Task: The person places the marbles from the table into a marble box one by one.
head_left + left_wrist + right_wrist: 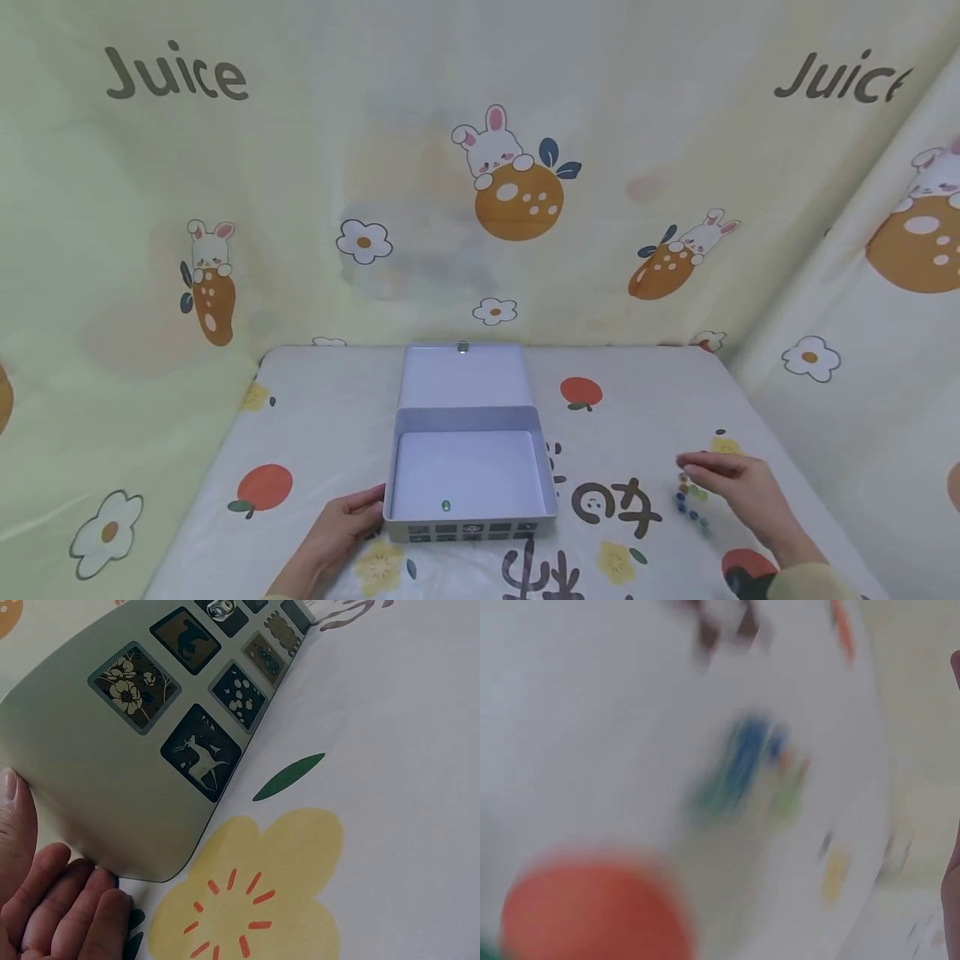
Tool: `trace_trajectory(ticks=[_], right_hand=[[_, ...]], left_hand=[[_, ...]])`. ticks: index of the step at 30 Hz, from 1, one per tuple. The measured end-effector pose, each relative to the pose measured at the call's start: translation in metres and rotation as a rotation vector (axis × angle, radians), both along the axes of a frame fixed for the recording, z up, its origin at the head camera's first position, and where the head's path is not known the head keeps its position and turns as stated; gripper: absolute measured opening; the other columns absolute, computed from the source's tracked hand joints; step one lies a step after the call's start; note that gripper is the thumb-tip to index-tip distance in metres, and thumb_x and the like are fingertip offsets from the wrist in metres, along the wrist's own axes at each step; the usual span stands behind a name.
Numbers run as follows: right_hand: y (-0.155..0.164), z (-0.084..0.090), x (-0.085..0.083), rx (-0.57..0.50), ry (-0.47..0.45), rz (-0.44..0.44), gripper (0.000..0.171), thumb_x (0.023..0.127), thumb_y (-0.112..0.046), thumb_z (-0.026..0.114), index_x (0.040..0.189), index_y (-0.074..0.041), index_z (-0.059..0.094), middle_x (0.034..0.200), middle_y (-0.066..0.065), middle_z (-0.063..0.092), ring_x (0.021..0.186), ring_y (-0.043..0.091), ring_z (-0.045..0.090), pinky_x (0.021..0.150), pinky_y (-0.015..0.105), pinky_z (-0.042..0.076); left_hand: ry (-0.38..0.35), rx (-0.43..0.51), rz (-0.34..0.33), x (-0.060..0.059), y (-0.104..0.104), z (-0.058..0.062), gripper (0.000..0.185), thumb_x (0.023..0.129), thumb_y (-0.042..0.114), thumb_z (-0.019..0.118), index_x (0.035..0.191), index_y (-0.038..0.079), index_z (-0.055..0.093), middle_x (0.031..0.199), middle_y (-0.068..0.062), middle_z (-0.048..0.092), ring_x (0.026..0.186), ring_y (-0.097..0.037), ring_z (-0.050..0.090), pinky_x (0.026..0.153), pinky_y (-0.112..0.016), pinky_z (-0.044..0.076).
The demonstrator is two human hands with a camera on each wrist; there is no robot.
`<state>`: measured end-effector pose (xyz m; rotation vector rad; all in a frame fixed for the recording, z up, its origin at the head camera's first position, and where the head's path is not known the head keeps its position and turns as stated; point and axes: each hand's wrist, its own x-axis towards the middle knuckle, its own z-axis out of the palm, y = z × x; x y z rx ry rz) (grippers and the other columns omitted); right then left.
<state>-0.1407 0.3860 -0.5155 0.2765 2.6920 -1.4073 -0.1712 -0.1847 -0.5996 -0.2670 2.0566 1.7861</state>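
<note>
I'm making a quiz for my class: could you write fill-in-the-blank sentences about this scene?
1. The white rectangular tin box sits with its hinged lid ____.
2. Inside the box lies one small ____ glass bead.
3. The left hand touches the box's front-left ____.
4. The right hand hovers by a cluster of coloured ____.

Missing words: open; green; corner; beads

My right wrist view all blur, marbles (750,761) just smears at its centre, my right hand (954,889) cut off at 3 o'clock, my left hand (52,907) cropped at 7 o'clock, box (135,750) only partly in frame.
</note>
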Motion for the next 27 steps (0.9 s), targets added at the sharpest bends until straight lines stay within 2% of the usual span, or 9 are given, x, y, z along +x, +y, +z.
trace_trajectory(ticks=[5,8,12,15,17,20,23,27], right_hand=[[0.043,-0.025,0.024,0.024,-0.177,-0.084,0.053,0.094,-0.04,0.074,0.133,-0.003,0.068,0.119,0.002,0.078,0.09,-0.016,0.063,0.084,0.024,0.064],[0.048,-0.039,0.029,0.046,-0.23,-0.117,0.053,0.091,-0.042,0.077,0.129,-0.005,0.071,0.118,0.007,0.078,0.093,-0.008,0.068,0.084,0.03,0.065],[0.044,-0.048,0.028,0.105,-0.212,-0.126,0.048,0.089,-0.037,0.08,0.124,-0.005,0.074,0.112,0.007,0.079,0.106,0.016,0.073,0.085,0.035,0.065],[0.04,-0.047,0.024,0.134,-0.174,-0.128,0.047,0.089,-0.034,0.08,0.123,-0.002,0.073,0.111,0.01,0.079,0.111,0.029,0.072,0.083,0.037,0.065],[0.039,-0.046,0.021,0.164,-0.147,-0.129,0.046,0.09,-0.032,0.079,0.123,-0.001,0.073,0.111,0.012,0.079,0.112,0.032,0.071,0.081,0.033,0.066],[0.041,-0.046,0.014,0.203,-0.102,-0.136,0.042,0.092,-0.028,0.078,0.122,0.0,0.073,0.112,0.014,0.078,0.115,0.037,0.068,0.08,0.035,0.066],[0.045,-0.052,0.007,0.239,-0.101,-0.141,0.038,0.092,-0.024,0.078,0.121,-0.001,0.073,0.113,0.016,0.077,0.121,0.045,0.063,0.087,0.046,0.063],[0.048,-0.062,0.0,0.236,-0.17,-0.16,0.036,0.091,-0.02,0.077,0.123,-0.003,0.072,0.117,0.018,0.076,0.129,0.051,0.053,0.098,0.064,0.053]], left_hand=[[-0.025,-0.01,0.018,0.001,-0.004,0.005,0.053,0.097,0.015,0.071,0.143,-0.005,0.054,0.146,-0.024,0.056,0.136,-0.037,0.056,0.106,-0.046,0.056],[-0.037,-0.001,0.026,0.002,-0.005,0.006,0.054,0.096,0.015,0.071,0.143,-0.005,0.054,0.146,-0.024,0.056,0.136,-0.037,0.056,0.105,-0.045,0.057],[-0.042,0.01,0.027,0.003,-0.006,0.005,0.055,0.097,0.016,0.071,0.144,-0.005,0.052,0.148,-0.024,0.053,0.138,-0.037,0.054,0.106,-0.045,0.056],[-0.042,0.014,0.028,0.003,-0.007,0.003,0.056,0.097,0.016,0.07,0.145,-0.005,0.051,0.15,-0.024,0.052,0.139,-0.038,0.053,0.106,-0.045,0.056],[-0.039,0.015,0.031,0.002,-0.006,0.003,0.056,0.098,0.016,0.07,0.146,-0.005,0.051,0.15,-0.024,0.051,0.139,-0.038,0.052,0.106,-0.044,0.056],[-0.034,0.02,0.03,0.001,-0.006,0.003,0.056,0.097,0.016,0.07,0.146,-0.005,0.051,0.149,-0.024,0.052,0.138,-0.038,0.054,0.106,-0.044,0.056],[-0.033,0.016,0.016,0.0,-0.004,0.004,0.057,0.097,0.016,0.071,0.146,-0.005,0.051,0.149,-0.024,0.053,0.137,-0.037,0.055,0.105,-0.044,0.057],[-0.03,0.011,0.0,-0.001,-0.001,0.005,0.057,0.097,0.016,0.07,0.146,-0.004,0.05,0.149,-0.024,0.053,0.137,-0.036,0.056,0.106,-0.045,0.056]])
